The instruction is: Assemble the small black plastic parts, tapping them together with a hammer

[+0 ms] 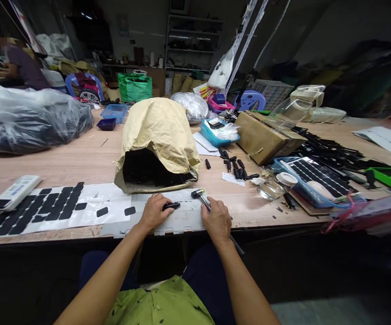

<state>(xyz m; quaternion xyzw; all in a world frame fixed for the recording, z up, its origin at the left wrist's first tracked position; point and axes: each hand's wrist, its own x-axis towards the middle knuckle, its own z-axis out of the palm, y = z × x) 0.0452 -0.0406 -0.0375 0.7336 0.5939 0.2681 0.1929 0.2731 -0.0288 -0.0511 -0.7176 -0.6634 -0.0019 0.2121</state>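
My left hand (154,211) rests on a grey metal plate (182,220) at the table's front edge, its fingers closed on a small black plastic piece (171,206). My right hand (217,220) grips the handle of a small hammer (198,194). The hammer's head lies just right of the black piece. A tan woven sack (160,135) with a dark open mouth stands right behind the plate.
White sheet with black pads (46,210) and a remote control (14,192) lie left. Loose black pieces (236,168), a cardboard box (266,135), a glass jar (270,189) and trays of parts sit right. A plastic-wrapped bundle (29,119) is far left; another person sits behind it.
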